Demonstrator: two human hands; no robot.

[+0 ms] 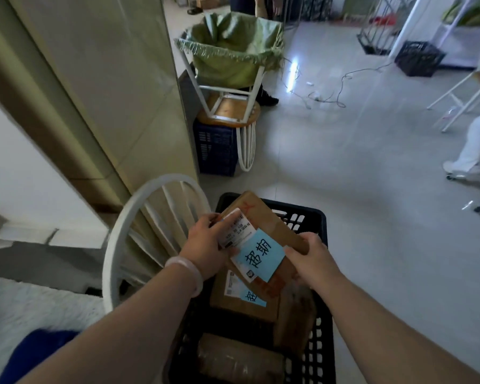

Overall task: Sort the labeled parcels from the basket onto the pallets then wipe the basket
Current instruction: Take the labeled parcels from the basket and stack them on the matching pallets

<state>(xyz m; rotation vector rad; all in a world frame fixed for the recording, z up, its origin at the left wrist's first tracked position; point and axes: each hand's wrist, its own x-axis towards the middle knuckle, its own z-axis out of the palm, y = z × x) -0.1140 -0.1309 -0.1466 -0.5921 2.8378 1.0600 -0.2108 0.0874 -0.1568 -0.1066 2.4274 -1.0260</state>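
1. Right, the step in hand is sorting: one parcel is being lifted out of the basket. The wipe looks not yet begun, since the basket is not emptied.
2. Left grip (205, 242): fingers are curled over the left edge of the cardboard parcel (263, 217). The thumb sits by its white shipping label (234, 228), and there is a pale bracelet (186, 270) on the wrist.
3. The parcel is held tilted just above the basket. Its blue label (258, 253), with handwritten characters, faces up, and there is a red mark at the far end.
4. Right grip (308, 256): fingers wrap round the parcel's right edge, just beside the blue label.
5. Next move, as a judgement: read the blue label and carry the parcel to the matching pallet. No pallet is in view, so a turn away from the basket is likely. Keep both holds on, as the box is tilted.
6. Containers, left to right:
   - Blue crate (215, 151) on the floor: contents not visible.
   - Green sack (233, 51) hung open on a white frame above it: cannot tell what is inside.
   - Black basket (320, 220): holds a second cardboard parcel (241, 300) with its own blue label directly under the lifted one. A tape-wrapped brown parcel (239, 361) lies at the near end, and something brown along the right wall is unclear.
   - Far black crate (419, 58): contents hidden.
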